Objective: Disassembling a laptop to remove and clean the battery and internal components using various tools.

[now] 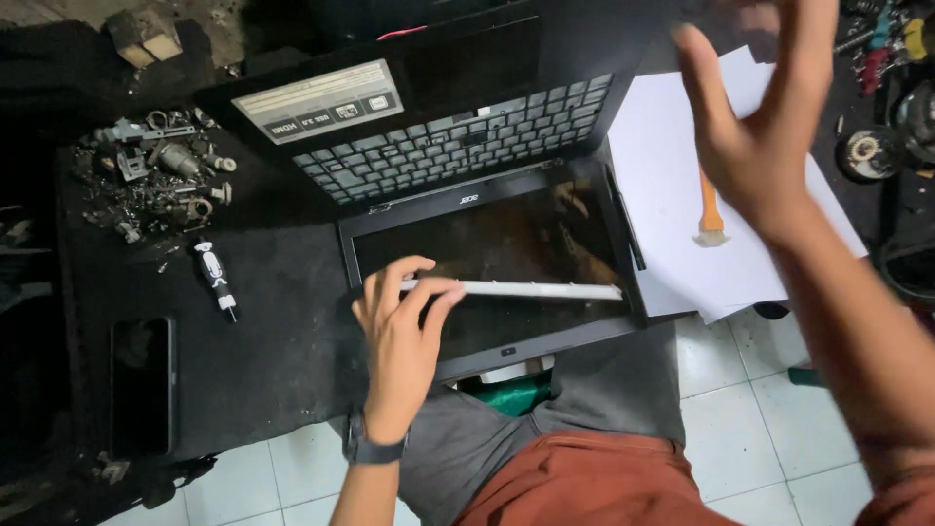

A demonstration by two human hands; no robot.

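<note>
Bench (282, 360): dark, cluttered, carrying an opened black laptop (467, 166) that lies flat, keyboard away from the person, screen toward the lap.

Laptop screen (497, 253): dark glass, smudged and reflective, framed by a black bezel, hinge side at the keyboard.

White paper sheets (672, 195) lie right of the laptop with an orange-handled pry tool (710, 214) on them. A dark phone (141, 385) rests at the bench's left edge; a small screwdriver (215, 278) and a heap of screws and metal parts (161, 175) sit above it.

Step in hand, as I judge it: handling a long thin white strip (526, 289) laid across the screen. Left hand (399, 331): fingers pinched on the strip's left end. Right hand (755, 127): raised in the air, blurred, fingers spread, holding nothing.

Next move calls for a steady second grip on the strip's free right end; the strip looks slender, straight, and likely flexible.
</note>
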